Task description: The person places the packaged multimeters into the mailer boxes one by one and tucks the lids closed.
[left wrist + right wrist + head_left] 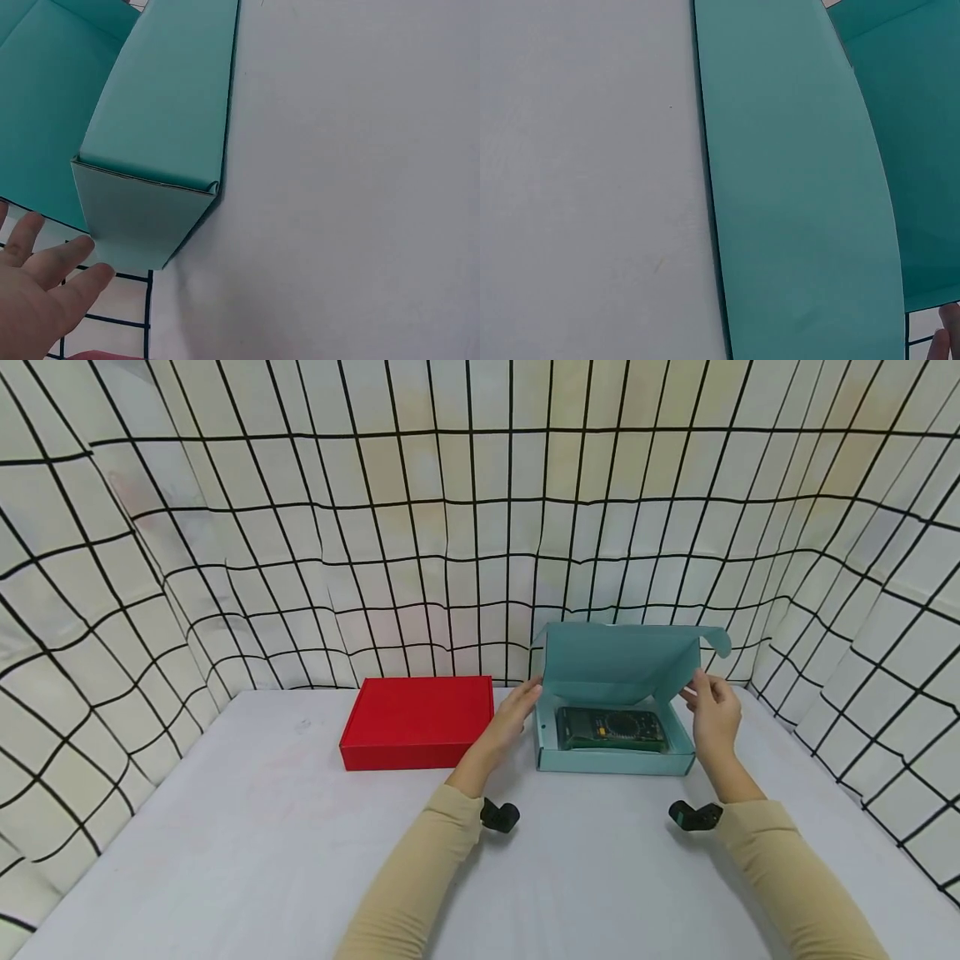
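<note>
A teal cardboard box (615, 762) stands on the table with its lid (615, 652) raised at the back. Inside lies a dark green multimeter (611, 729) with a round dial. My left hand (517, 706) is at the box's left side, its fingers spread and fingertips near the lid's lower left edge. At the opposite side, my right hand (716, 710) has its fingertips by the lid's right edge. Only fingertips (948, 322) of it show in the right wrist view. The left wrist view shows the left hand (45, 292) beside the box corner.
A closed red box (423, 718) sits to the left of the teal one, close to my left forearm. White cloth covers the table (247, 827). Black grid netting (480, 527) over pale sheeting encloses the back and both sides.
</note>
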`<state>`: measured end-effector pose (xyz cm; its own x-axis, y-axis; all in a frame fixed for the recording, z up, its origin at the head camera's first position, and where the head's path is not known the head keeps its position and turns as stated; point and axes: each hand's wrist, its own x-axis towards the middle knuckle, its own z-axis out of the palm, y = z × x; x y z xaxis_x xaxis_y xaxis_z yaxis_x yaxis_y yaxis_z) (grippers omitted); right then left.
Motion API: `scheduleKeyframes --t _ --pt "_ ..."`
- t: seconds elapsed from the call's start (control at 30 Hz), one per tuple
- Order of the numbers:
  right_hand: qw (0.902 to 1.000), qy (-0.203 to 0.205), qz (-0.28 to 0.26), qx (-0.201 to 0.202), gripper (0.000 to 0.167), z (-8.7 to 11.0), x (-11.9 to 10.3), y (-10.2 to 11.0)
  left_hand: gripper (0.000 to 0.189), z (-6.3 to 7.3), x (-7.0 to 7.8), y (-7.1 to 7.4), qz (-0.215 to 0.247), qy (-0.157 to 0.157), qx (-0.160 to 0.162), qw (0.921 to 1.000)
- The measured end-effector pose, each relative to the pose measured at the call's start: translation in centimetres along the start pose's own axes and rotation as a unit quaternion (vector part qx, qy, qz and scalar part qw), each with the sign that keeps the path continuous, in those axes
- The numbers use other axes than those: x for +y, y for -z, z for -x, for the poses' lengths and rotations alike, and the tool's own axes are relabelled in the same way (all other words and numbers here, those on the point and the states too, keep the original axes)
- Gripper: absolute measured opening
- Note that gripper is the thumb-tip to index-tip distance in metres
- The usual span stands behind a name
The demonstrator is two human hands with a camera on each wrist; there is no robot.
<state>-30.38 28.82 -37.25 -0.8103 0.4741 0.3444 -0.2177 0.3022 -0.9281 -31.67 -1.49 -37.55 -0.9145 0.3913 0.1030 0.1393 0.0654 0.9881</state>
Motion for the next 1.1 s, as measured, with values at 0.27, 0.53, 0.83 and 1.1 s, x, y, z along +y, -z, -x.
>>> scheduleKeyframes --t 0.27,0.53,0.83,1.1 --pt "0.9996 -0.021 -0.020 -0.004 0.043 -0.2 -0.3 0.6 0.062 -0.7 1.2 -0.4 -0.009 -0.017 0.033 0.9993" --pt "0.9989 -0.034 -0.032 -0.001 0.043 -0.5 -0.6 0.7 0.054 -1.5 2.3 -1.6 0.023 -0.034 0.124 0.9914" --pt "0.9976 -0.050 -0.044 -0.020 0.039 -0.3 -0.6 0.9 0.046 -1.8 2.2 -1.6 0.010 -0.027 0.155 0.9874" --pt "0.9942 -0.045 -0.076 -0.061 0.033 0.1 0.1 1.2 0.045 -1.6 1.8 -0.8 0.001 -0.019 0.146 0.9891"
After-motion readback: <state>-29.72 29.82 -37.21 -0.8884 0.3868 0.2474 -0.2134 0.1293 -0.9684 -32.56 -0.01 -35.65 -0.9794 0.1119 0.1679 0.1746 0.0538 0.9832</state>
